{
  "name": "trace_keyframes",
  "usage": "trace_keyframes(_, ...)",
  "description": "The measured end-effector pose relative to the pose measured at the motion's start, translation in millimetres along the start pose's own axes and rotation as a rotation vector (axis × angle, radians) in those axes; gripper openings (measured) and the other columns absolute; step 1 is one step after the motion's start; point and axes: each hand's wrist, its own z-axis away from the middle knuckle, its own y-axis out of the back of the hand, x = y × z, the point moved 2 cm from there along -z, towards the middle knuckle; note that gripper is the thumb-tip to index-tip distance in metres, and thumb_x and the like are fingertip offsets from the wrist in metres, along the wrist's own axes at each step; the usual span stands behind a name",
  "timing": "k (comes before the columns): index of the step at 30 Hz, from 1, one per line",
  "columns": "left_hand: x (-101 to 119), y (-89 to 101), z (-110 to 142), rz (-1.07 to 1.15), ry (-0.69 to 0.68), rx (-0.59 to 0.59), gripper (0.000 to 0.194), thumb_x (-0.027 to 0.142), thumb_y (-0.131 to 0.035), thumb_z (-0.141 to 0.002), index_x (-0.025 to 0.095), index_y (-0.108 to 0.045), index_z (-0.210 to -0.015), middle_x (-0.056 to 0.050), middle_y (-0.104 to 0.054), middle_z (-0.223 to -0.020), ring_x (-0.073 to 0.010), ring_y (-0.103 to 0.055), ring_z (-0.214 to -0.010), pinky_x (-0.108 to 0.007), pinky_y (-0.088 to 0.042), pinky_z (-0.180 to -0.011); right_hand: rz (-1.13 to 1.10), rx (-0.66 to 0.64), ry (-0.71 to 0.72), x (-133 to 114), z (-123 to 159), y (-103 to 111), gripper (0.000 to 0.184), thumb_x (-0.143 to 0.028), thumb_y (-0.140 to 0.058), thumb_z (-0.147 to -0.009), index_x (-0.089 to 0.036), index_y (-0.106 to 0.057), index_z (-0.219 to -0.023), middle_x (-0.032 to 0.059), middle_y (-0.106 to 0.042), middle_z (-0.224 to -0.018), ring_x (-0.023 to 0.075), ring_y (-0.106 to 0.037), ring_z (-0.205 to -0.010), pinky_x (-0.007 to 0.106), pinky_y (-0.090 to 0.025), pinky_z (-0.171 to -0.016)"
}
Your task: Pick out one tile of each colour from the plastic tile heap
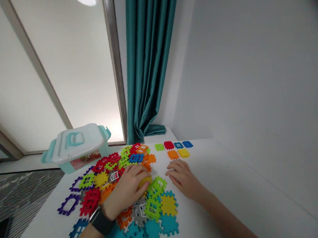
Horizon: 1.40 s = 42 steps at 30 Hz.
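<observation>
Left hand (130, 183) is over the heap of interlocking tiles (91, 200), thumb and fingers bent around a yellow piece (145, 182); can't tell if it's gripped or only touched, palm side hidden. Right hand (182, 178) is apart from it, fingers loosely curled, nothing visible in them, over the white table (205, 170) just right of the heap, nearest an orange tile (173, 154). Heap runs from the table's far edge toward the viewer, mostly left half; tiles overlap at odd angles, so looks unsorted. Small tiles near the far edge, right of the heap, lie flat in two short rows: green (159, 147), red, two blue behind, orange and yellow in front; spacing looks deliberate, keeps each fully visible. Lidded box (78, 143) by the far left corner, seemingly out of the hands' way.
</observation>
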Motion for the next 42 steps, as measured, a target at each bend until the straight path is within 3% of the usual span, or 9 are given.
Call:
trace_keyframes(5,1.4,1.9,12.3,0.020,-0.056,0.005,0.025,0.025,-0.046,-0.102,0.027,-0.069,-0.110,-0.005,-0.069,-0.113,-0.0247,-0.059,-0.110,-0.045,-0.041,-0.104,0.002,-0.069,0.014,-14.0,-6.7,1.2,0.031,-0.002,-0.055,-0.087,-0.026,-0.071,-0.096,0.0049,-0.067,-0.109,0.0247,-0.057,-0.114,0.048,-0.042,-0.103)
trace_keyframes(9,4.9,-2.9,14.0,-0.016,-0.078,-0.036,0.020,0.024,-0.052,-0.099,0.027,-0.069,-0.108,-0.005,-0.068,-0.111,-0.0248,-0.058,-0.112,-0.045,-0.039,-0.107,-0.016,-0.105,-0.013,-24.2,-3.7,7.8,0.023,-0.008,-0.052,-0.092,-0.023,-0.068,-0.099,0.0068,-0.067,-0.107,0.0253,-0.057,-0.111,0.048,-0.043,-0.101)
trace_keyframes(15,12.4,-10.9,14.2,-0.062,-0.127,-0.072,0.017,0.027,-0.054,-0.099,0.026,-0.067,-0.110,-0.006,-0.066,-0.115,-0.0253,-0.057,-0.114,-0.045,-0.038,-0.109,-0.132,-0.185,-0.077,-42.4,23.1,13.3,0.018,-0.014,-0.051,-0.095,-0.024,-0.064,-0.103,0.0049,-0.068,-0.104,0.0234,-0.060,-0.105,0.044,-0.046,-0.098)
trace_keyframes(22,17.1,-19.6,15.2,-0.074,-0.173,-0.060,0.014,0.026,-0.055,-0.098,0.025,-0.067,-0.106,-0.006,-0.065,-0.108,-0.0245,-0.058,-0.109,-0.045,-0.038,-0.108,-0.189,-0.180,-0.147,-57.4,52.0,8.0,0.020,-0.017,-0.067,-0.087,-0.022,-0.064,-0.107,0.0061,-0.067,-0.111,0.0249,-0.058,-0.111,0.047,-0.040,-0.106)
trace_keyframes(31,16.3,-17.1,15.4,-0.049,-0.182,-0.017,0.013,0.024,-0.057,-0.097,0.024,-0.068,-0.106,-0.005,-0.065,-0.105,-0.0230,-0.059,-0.106,-0.042,-0.041,-0.103,-0.185,-0.269,-0.180,-65.1,44.7,14.3,0.030,-0.022,-0.075,-0.082,-0.023,-0.065,-0.110,0.0068,-0.064,-0.109,0.0278,-0.056,-0.111,0.050,-0.037,-0.108)
trace_keyframes(39,20.0,-11.5,16.0,-0.005,-0.158,0.001,0.016,0.025,-0.061,-0.095,0.025,-0.069,-0.109,-0.005,-0.067,-0.109,-0.0243,-0.060,-0.109,-0.044,-0.041,-0.105,-0.155,-0.141,-0.199,-59.3,44.7,13.0,0.043,-0.015,-0.073,-0.077,-0.023,-0.060,-0.118,0.0091,-0.065,-0.114,0.0301,-0.057,-0.113,0.052,-0.042,-0.105)
trace_keyframes(42,20.0,-8.3,15.6,0.018,-0.131,0.007,0.035,0.036,-0.074,-0.088,0.025,-0.065,-0.120,-0.006,-0.067,-0.115,-0.0266,-0.060,-0.112,-0.045,-0.042,-0.105,-0.141,-0.069,-0.159,-54.7,39.6,19.0,0.046,-0.015,-0.071,-0.079,-0.023,-0.057,-0.121,0.0114,-0.063,-0.123,0.0312,-0.056,-0.119,0.052,-0.044,-0.105)
